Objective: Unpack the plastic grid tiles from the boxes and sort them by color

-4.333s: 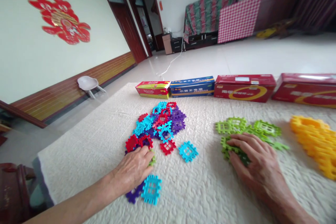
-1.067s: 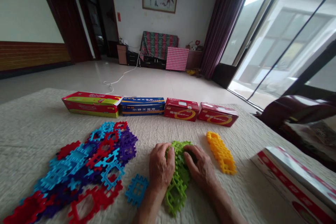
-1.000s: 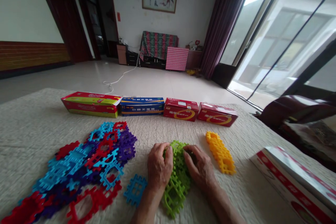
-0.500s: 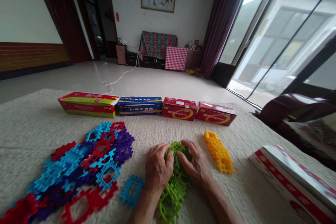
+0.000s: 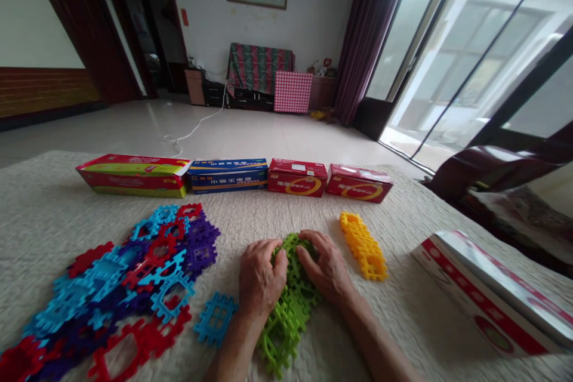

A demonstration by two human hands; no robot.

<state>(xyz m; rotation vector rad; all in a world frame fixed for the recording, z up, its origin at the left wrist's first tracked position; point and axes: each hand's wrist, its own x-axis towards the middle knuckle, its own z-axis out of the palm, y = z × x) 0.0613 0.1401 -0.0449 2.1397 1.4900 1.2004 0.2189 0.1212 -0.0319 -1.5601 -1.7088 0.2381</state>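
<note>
Green interlocking plastic tiles (image 5: 286, 325) lie in a long heap on the pale quilted cover in front of me. My left hand (image 5: 262, 277) curls around the heap's left side, thumb against the tiles. From the right, my right hand (image 5: 326, 267) cups the far end, its fingers bent over the top edge. The tiles between my palms are partly hidden. A single blue tile (image 5: 215, 319) rests flat just left of my left wrist. Yellow tiles (image 5: 363, 246) overlap in a slanting row to the right of my right hand.
On the left spreads a mixed pile of blue, red and purple tiles (image 5: 101, 279). Along the back stand a red-and-yellow box (image 5: 134, 176), a blue box (image 5: 228, 176) and two red boxes (image 5: 298, 178). A white-and-red carton (image 5: 487, 292) lies at the right.
The whole view has shifted slightly, so everything appears further left and a little higher. Both hands stay around the green tiles, with little visible movement against them.
</note>
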